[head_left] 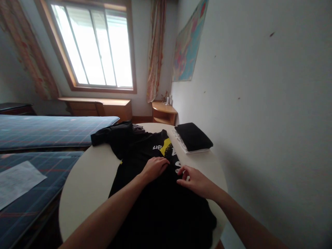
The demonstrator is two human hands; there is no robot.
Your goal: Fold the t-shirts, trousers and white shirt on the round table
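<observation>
A black T-shirt (160,204) with white lettering and a yellow patch lies spread over the round table, one side folded inward near its print. My left hand (156,167) rests palm down on the middle of the shirt, fingers stretched to the right over the cloth. Just right of it, my right hand (195,180) hovers at or touches the shirt's right edge, its fingers bent and a gap between thumb and forefinger. Whether those fingertips touch cloth I cannot tell. Dark garments (116,135) are bunched at the shirt's far left end.
The round white table (80,183) carries a folded black and white clothes stack (194,137) at its far right. A wall (264,138) runs along the right. Plaid mattresses (54,131) lie left, one with a paper sheet (19,181). A desk (116,105) stands under the window.
</observation>
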